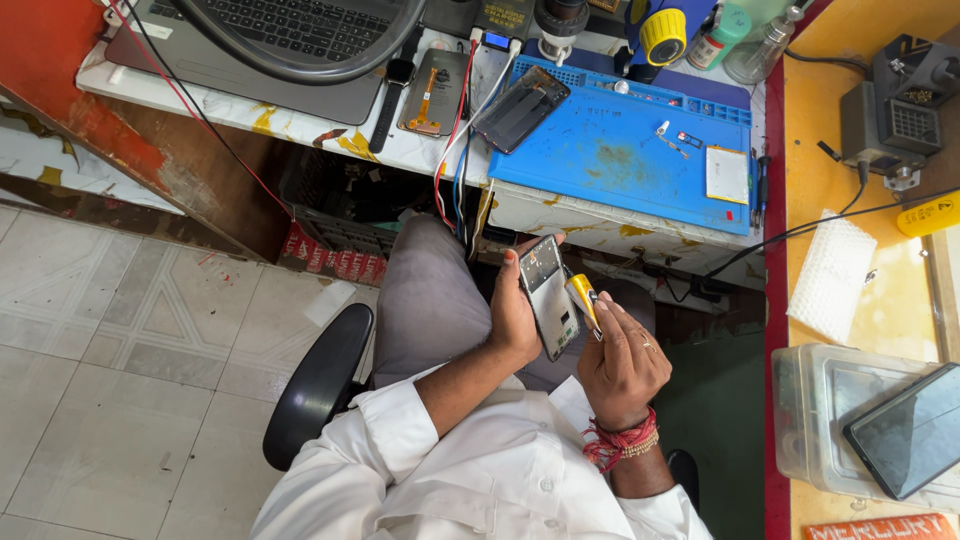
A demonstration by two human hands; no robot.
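Two hands, centre of frame, over the lap. Left hand (512, 318): fingers curled around the edges of an opened phone (550, 296), gripping it, long axis running from upper left to lower right. Right hand (622, 362): fingers pinched on a yellow-handled screwdriver (583, 300), lying just right of the phone and roughly parallel to it, tip apparently at its lower part. Upper centre-right: blue work mat (620, 150) carrying another phone (521, 108). Upper left: laptop (260, 45).
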